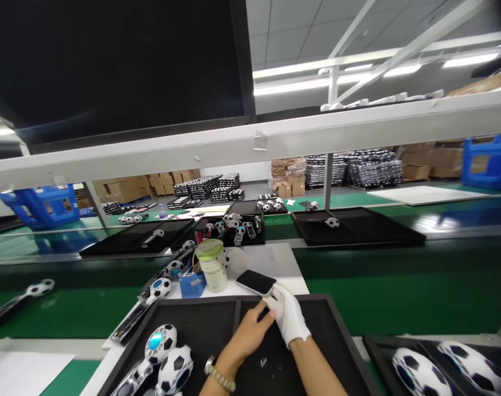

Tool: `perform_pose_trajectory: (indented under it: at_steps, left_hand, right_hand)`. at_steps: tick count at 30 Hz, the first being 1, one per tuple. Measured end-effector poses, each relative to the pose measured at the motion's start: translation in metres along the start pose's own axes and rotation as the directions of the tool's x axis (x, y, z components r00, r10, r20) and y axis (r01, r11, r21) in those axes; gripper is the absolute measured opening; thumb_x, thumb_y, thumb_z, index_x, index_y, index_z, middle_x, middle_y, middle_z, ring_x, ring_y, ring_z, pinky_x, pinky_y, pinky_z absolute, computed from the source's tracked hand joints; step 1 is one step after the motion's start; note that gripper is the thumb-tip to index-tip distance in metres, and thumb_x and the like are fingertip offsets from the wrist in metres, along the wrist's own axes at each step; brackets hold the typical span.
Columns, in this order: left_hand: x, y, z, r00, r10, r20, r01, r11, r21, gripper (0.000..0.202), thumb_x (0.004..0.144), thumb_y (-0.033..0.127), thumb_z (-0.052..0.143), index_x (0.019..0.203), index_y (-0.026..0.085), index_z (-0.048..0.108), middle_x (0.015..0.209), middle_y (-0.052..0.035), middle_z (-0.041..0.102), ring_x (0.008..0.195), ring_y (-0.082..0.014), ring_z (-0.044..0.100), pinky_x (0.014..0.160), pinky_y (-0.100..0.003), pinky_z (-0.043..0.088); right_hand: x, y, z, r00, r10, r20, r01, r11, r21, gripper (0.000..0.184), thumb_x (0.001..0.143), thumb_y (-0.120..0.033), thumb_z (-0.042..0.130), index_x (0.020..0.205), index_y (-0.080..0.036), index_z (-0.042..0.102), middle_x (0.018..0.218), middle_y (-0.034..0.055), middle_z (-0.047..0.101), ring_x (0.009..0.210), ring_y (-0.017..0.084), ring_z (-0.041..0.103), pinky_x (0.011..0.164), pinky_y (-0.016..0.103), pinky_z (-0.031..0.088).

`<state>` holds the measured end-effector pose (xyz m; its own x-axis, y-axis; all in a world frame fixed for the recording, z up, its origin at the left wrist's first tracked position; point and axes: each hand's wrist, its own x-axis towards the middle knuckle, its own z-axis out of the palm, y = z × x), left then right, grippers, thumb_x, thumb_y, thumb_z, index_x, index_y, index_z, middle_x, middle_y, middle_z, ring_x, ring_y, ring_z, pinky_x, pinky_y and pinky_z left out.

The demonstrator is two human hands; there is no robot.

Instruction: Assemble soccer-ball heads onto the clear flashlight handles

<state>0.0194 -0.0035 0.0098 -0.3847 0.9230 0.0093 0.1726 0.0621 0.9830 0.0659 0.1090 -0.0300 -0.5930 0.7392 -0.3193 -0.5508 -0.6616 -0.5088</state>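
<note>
Green conveyor bench (398, 289) — bare left hand (248, 330) loosely curled, holding nothing, above black tray (184, 300) — white-gloved right hand (287, 314) half-open, fingertips touching glossy black smartphone (256, 282).

Head-worn view, looking forward and down over black tray (192, 300), across green conveyor belt (378, 291); horizon tilted.

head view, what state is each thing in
bare left hand with gold wristwatch, open, beside the gloved hand
right hand in white glove, fingers against the phone's edge
black smartphone, lying flat on a white board
pale tub with green rim, upright
black tray, holding football-patterned chrome tools
</note>
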Motion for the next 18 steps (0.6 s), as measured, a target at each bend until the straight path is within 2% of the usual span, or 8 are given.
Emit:
perform_pose_trajectory:
  at_steps: [4, 8, 11, 13, 15, 16, 17, 18]
  left_hand:
    - [-0.022, 0.025, 0.010, 0.999, -0.009, 0.045, -0.007, 0.939, 0.344, 0.055, 0.081, 0.043, 0.058, 0.126, 0.011, 0.055, 0.134, -0.0150, 0.051, 0.127, -0.0319, 0.042, 0.110, -0.044, 0.025]
    - [-0.054, 0.060, 0.025, 0.981, 0.059, 0.187, -0.145, 0.859, 0.490, 0.043, 0.082, 0.039, 0.056, 0.120, 0.019, 0.059, 0.128, -0.0074, 0.057, 0.121, -0.0242, 0.048, 0.107, -0.036, 0.032]
    - [-0.073, 0.070, 0.031, 0.987, 0.002, 0.162, -0.094, 0.823, 0.561, 0.042, 0.081, 0.034, 0.057, 0.120, 0.018, 0.059, 0.133, -0.0083, 0.052, 0.125, -0.0236, 0.045, 0.108, -0.034, 0.033]
    - [-0.084, 0.061, 0.023, 0.991, -0.053, 0.123, -0.049, 0.708, 0.705, 0.052, 0.079, 0.034, 0.060, 0.126, 0.012, 0.055, 0.143, -0.0145, 0.041, 0.133, -0.0300, 0.034, 0.110, -0.040, 0.030]
    - [-0.101, 0.038, 0.001, 0.998, -0.059, 0.039, -0.005, 0.498, 0.867, 0.061, 0.078, 0.034, 0.061, 0.130, 0.005, 0.050, 0.145, -0.0212, 0.032, 0.135, -0.0379, 0.026, 0.109, -0.050, 0.028]
    - [-0.113, 0.023, -0.015, 0.999, -0.029, -0.030, 0.039, 0.373, 0.927, 0.060, 0.078, 0.032, 0.060, 0.130, 0.004, 0.050, 0.143, -0.0232, 0.033, 0.133, -0.0410, 0.027, 0.107, -0.054, 0.030]
    - [-0.128, 0.006, -0.033, 0.993, 0.046, -0.106, 0.091, 0.262, 0.961, 0.050, 0.081, 0.022, 0.055, 0.128, 0.007, 0.053, 0.141, -0.0214, 0.037, 0.131, -0.0403, 0.032, 0.104, -0.053, 0.034]
    - [-0.145, -0.011, -0.051, 0.978, 0.136, -0.157, 0.133, 0.171, 0.976, 0.045, 0.082, 0.013, 0.050, 0.127, 0.011, 0.055, 0.138, -0.0183, 0.043, 0.128, -0.0370, 0.039, 0.101, -0.048, 0.040]
  right_hand:
    - [-0.005, -0.013, 0.002, 0.995, -0.095, -0.043, 0.099, 0.991, 0.086, 0.030, 0.071, -0.013, 0.057, 0.101, -0.019, 0.053, 0.089, 0.0013, 0.066, 0.082, 0.014, 0.065, 0.070, 0.023, 0.054]
    - [-0.007, -0.024, 0.000, 0.981, -0.141, -0.131, 0.152, 0.985, 0.078, 0.035, 0.074, -0.014, 0.056, 0.107, -0.024, 0.052, 0.087, -0.0046, 0.063, 0.083, 0.007, 0.061, 0.069, 0.014, 0.049]
    - [-0.003, -0.029, -0.004, 0.980, -0.099, -0.173, 0.105, 0.994, 0.029, 0.027, 0.074, -0.013, 0.051, 0.099, -0.022, 0.054, 0.086, -0.0031, 0.063, 0.081, 0.007, 0.061, 0.068, 0.013, 0.048]
    - [0.001, -0.032, -0.009, 0.983, -0.072, -0.170, 0.072, 0.997, -0.006, 0.021, 0.073, -0.013, 0.049, 0.091, -0.020, 0.056, 0.086, -0.0010, 0.063, 0.084, 0.008, 0.061, 0.078, 0.016, 0.050]
    - [0.005, -0.033, -0.013, 0.986, -0.057, -0.157, 0.051, 0.998, -0.043, 0.016, 0.071, -0.015, 0.051, 0.085, -0.020, 0.057, 0.089, 0.0009, 0.063, 0.093, 0.010, 0.061, 0.090, 0.020, 0.047]
    - [0.007, -0.033, -0.015, 0.987, -0.052, -0.149, 0.043, 0.997, -0.059, 0.015, 0.070, -0.016, 0.054, 0.084, -0.020, 0.057, 0.092, 0.0019, 0.063, 0.098, 0.012, 0.060, 0.096, 0.022, 0.045]
    - [0.008, -0.032, -0.016, 0.989, -0.046, -0.142, 0.036, 0.997, -0.074, 0.014, 0.069, -0.018, 0.056, 0.083, -0.021, 0.057, 0.096, 0.0030, 0.063, 0.102, 0.014, 0.059, 0.099, 0.024, 0.044]
    - [0.008, -0.030, -0.017, 0.991, -0.040, -0.130, 0.029, 0.996, -0.085, 0.015, 0.068, -0.019, 0.058, 0.083, -0.021, 0.057, 0.099, 0.0043, 0.063, 0.107, 0.016, 0.057, 0.101, 0.027, 0.042]
